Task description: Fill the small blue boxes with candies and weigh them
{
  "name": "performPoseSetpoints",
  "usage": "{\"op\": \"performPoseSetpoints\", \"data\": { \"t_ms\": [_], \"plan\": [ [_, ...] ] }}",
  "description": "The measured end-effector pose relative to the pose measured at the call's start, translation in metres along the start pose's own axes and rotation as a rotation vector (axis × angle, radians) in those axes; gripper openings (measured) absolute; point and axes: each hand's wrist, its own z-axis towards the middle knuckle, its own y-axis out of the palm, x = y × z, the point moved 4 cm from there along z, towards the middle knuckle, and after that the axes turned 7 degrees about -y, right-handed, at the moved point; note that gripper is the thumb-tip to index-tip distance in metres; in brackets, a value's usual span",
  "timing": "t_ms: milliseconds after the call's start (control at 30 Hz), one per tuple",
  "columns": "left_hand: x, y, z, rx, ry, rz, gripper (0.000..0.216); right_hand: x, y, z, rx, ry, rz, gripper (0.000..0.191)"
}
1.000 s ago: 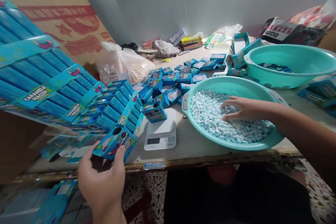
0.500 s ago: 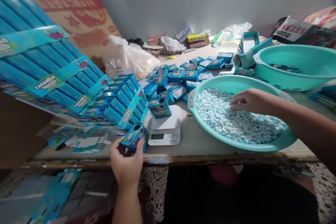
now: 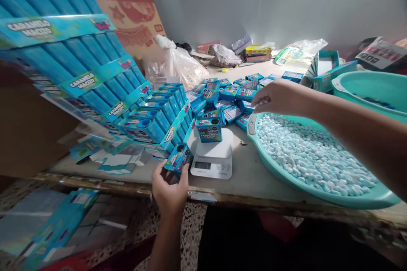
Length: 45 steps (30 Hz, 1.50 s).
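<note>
My left hand (image 3: 171, 190) grips a small blue candy box (image 3: 178, 159) by its sides, close to the table's front edge. To the right of it stands a white digital scale (image 3: 212, 168), with another blue Caramelo Macizo box (image 3: 209, 131) upright on its plate. My right hand (image 3: 278, 96) is raised above the left rim of a turquoise basin (image 3: 259, 152), fingers curled round a few small pale candies (image 3: 263, 102). Many more pale blue and white candies (image 3: 311, 156) fill the basin below my forearm.
Stacked display trays of blue boxes (image 3: 85, 82) lean on the left. Loose blue boxes (image 3: 230, 112) lie in a pile behind the scale. A second turquoise basin (image 3: 369, 82) stands at the right. Plastic bags (image 3: 178, 61) and a carton (image 3: 127, 12) are at the back.
My right hand has risen out of the candies and moved left to the basin's rim. My left hand still holds its box beside the scale. The view has shifted slightly.
</note>
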Motion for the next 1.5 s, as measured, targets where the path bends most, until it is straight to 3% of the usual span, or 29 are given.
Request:
{"op": "performPoseSetpoints", "data": {
  "t_ms": [100, 233, 533, 667, 933, 1200, 1333, 1500],
  "plan": [
    [-0.005, 0.0, 0.0, -0.041, -0.1, -0.055, 0.069, -0.029, 0.008, 0.038, -0.004, -0.126, 0.059, 0.015],
    [-0.011, 0.0, 0.001, -0.059, -0.088, -0.085, 0.063, -0.064, 0.024, 0.072, -0.055, -0.225, 0.211, 0.005],
    [-0.016, -0.001, 0.0, -0.021, -0.076, -0.027, 0.061, -0.111, 0.034, 0.081, -0.36, -0.288, -0.108, 0.021],
    [-0.021, -0.003, -0.001, -0.02, -0.069, -0.011, 0.063, -0.11, 0.037, 0.082, -0.356, -0.296, -0.163, 0.025],
    [-0.028, -0.006, -0.001, -0.024, -0.068, 0.009, 0.064, -0.102, 0.038, 0.081, -0.325, -0.261, -0.062, 0.022],
    [-0.022, -0.005, -0.001, 0.035, 0.05, 0.055, 0.059, -0.098, 0.031, 0.076, -0.21, -0.231, -0.025, 0.019],
    [-0.024, -0.005, -0.001, 0.018, 0.064, 0.069, 0.062, -0.076, 0.014, 0.052, -0.118, -0.208, -0.101, 0.017],
    [-0.03, -0.004, -0.003, 0.056, 0.043, 0.057, 0.067, -0.035, -0.001, 0.02, -0.074, -0.03, -0.144, 0.011]
  ]
}}
